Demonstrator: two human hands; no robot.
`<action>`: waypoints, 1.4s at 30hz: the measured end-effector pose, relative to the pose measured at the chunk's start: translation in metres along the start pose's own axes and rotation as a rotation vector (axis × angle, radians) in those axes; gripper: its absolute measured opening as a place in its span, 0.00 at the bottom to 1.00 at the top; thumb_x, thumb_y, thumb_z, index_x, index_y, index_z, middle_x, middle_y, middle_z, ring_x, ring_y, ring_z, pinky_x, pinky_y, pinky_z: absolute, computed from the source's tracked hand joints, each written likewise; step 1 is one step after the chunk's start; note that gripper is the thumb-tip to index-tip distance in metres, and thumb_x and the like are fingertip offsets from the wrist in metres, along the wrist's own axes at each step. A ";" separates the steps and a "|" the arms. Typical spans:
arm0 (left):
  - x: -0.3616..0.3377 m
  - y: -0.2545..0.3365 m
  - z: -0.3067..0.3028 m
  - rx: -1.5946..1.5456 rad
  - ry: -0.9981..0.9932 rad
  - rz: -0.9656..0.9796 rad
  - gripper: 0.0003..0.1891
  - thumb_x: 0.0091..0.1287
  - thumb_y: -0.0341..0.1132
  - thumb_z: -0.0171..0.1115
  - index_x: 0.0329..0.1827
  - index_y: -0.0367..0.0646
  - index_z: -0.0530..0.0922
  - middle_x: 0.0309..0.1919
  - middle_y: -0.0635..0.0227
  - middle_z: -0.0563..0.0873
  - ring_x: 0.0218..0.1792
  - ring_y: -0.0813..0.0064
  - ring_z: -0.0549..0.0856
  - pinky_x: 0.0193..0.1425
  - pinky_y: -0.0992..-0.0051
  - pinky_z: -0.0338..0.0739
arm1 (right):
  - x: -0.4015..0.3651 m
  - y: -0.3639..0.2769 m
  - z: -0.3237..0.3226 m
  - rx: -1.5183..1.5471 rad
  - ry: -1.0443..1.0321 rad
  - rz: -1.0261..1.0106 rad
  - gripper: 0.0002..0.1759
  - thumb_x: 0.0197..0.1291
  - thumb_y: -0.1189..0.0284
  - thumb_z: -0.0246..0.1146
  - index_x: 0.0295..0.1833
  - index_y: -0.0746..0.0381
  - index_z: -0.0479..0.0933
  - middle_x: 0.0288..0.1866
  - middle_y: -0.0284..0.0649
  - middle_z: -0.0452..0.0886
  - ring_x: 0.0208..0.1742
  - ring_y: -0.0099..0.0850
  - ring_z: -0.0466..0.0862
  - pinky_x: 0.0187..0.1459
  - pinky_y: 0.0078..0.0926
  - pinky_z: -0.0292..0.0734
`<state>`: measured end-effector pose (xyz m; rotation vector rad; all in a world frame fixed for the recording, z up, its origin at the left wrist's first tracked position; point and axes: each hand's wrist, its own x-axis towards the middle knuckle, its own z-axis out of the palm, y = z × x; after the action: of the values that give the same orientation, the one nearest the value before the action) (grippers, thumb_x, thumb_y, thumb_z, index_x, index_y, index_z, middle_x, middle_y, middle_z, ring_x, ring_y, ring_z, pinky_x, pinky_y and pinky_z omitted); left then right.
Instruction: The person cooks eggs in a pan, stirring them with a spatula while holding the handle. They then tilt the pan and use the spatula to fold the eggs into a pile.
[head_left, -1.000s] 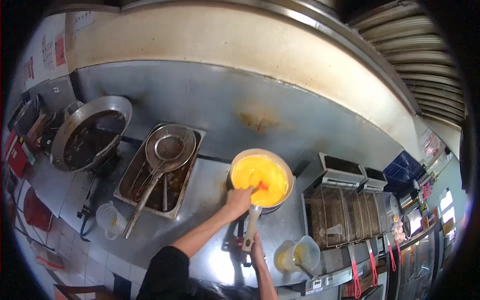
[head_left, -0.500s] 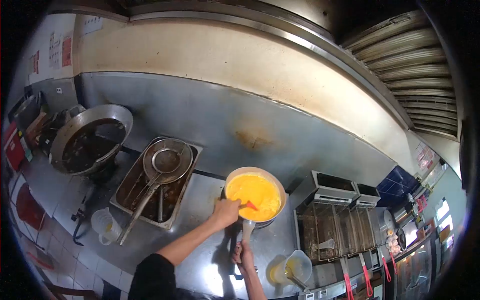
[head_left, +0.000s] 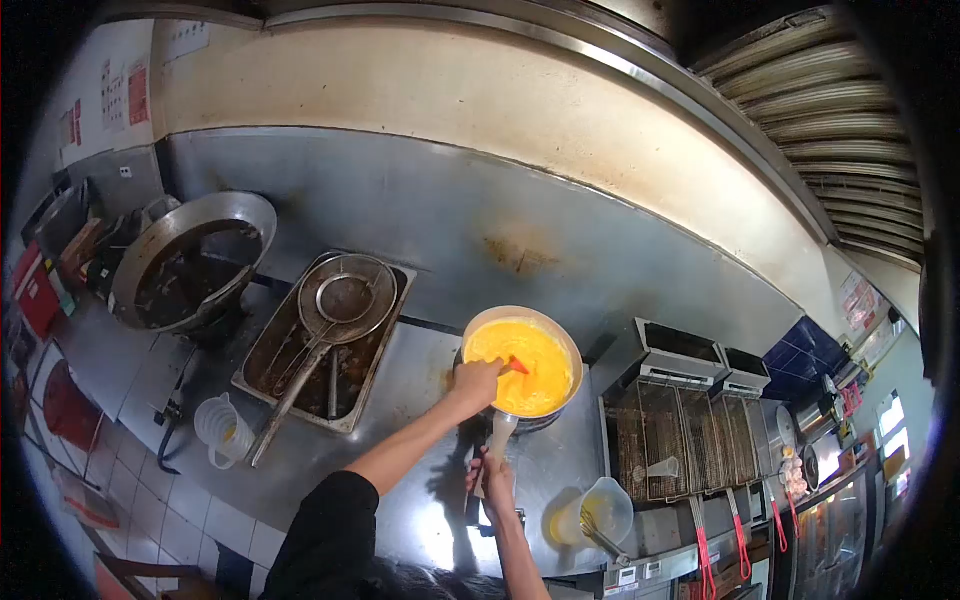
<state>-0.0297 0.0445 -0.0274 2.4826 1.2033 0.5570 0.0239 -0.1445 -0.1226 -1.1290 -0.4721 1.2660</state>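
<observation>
My left hand (head_left: 478, 386) is closed round a red-headed spatula (head_left: 516, 365), whose head dips into the thick yellow mixture in a long-handled pan (head_left: 573, 385). The pan has a pale inner wall. My right hand (head_left: 493, 482) wraps round the pan's light handle (head_left: 503, 434), on the near side. To the right of that hand stands a clear plastic jug (head_left: 608, 510) with yellow residue and a whisk (head_left: 597, 533) leaning in it.
On the left, a metal tray (head_left: 348, 424) carries strainers (head_left: 372, 290); a second jug (head_left: 223, 430) stands beside it. A large wok of dark liquid (head_left: 262, 222) is farther left. Fryer baskets (head_left: 690, 440) with red handles are at right.
The spatula head has moved up within the yellow mixture, my left hand with it. My right hand keeps its hold on the handle. The whole view has shifted slightly.
</observation>
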 end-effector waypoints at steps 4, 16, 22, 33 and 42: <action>0.012 0.009 -0.003 -0.026 -0.074 0.020 0.13 0.66 0.35 0.54 0.49 0.45 0.81 0.38 0.54 0.89 0.42 0.51 0.88 0.46 0.51 0.80 | -0.002 -0.017 -0.005 0.180 -0.040 0.128 0.13 0.74 0.64 0.55 0.56 0.59 0.70 0.29 0.30 0.71 0.21 0.23 0.70 0.23 0.23 0.68; -0.004 -0.023 -0.008 -0.036 0.005 -0.035 0.11 0.67 0.36 0.54 0.48 0.47 0.81 0.35 0.52 0.88 0.38 0.47 0.87 0.43 0.48 0.80 | -0.004 -0.012 -0.002 0.362 -0.078 0.146 0.13 0.75 0.62 0.52 0.55 0.59 0.70 0.26 0.32 0.69 0.18 0.22 0.66 0.19 0.21 0.62; -0.029 -0.022 -0.032 -0.031 0.009 -0.056 0.10 0.68 0.35 0.55 0.46 0.43 0.81 0.34 0.49 0.87 0.38 0.45 0.87 0.44 0.48 0.79 | -0.007 -0.016 0.002 0.296 -0.024 0.149 0.13 0.72 0.61 0.54 0.54 0.57 0.71 0.26 0.30 0.69 0.20 0.21 0.66 0.21 0.21 0.61; -0.030 -0.007 -0.024 -0.017 -0.020 -0.077 0.11 0.68 0.38 0.55 0.47 0.43 0.80 0.35 0.49 0.87 0.38 0.43 0.87 0.45 0.45 0.78 | -0.006 -0.014 0.001 0.322 -0.001 0.139 0.16 0.74 0.61 0.52 0.58 0.60 0.69 0.26 0.33 0.71 0.19 0.23 0.68 0.20 0.23 0.64; 0.029 0.012 0.004 -0.010 -0.031 0.030 0.13 0.68 0.39 0.56 0.51 0.47 0.79 0.35 0.47 0.87 0.40 0.45 0.87 0.45 0.47 0.78 | -0.002 -0.013 -0.007 0.326 -0.017 0.108 0.16 0.73 0.62 0.53 0.57 0.60 0.69 0.25 0.32 0.71 0.18 0.22 0.68 0.19 0.22 0.64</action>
<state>-0.0037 0.0598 -0.0194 2.4952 1.1501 0.5292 0.0355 -0.1483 -0.1141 -0.8768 -0.2084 1.3901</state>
